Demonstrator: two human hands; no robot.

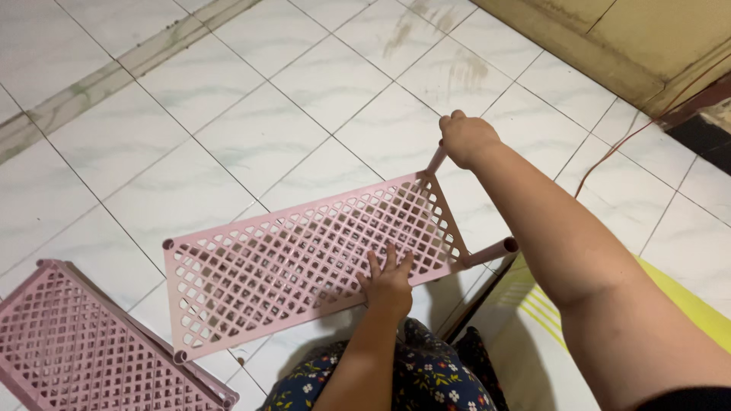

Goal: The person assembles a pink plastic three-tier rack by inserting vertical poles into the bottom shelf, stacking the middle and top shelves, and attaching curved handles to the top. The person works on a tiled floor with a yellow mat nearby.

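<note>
Fingers of the right hand (pixel 466 138) are clamped around a pink leg tube (pixel 435 160) at the far corner of the pink lattice shelf (pixel 304 262), while the left hand (pixel 388 280) lies flat with fingers apart on the panel, steadying it above the tiled floor (pixel 266 122), so the leg looks mid-fitting and probably needs a firm straight push.

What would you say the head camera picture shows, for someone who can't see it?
A left hand presses flat on a pink lattice shelf panel while the right hand grips a pink post at its far corner, above a white tiled floor.
</note>
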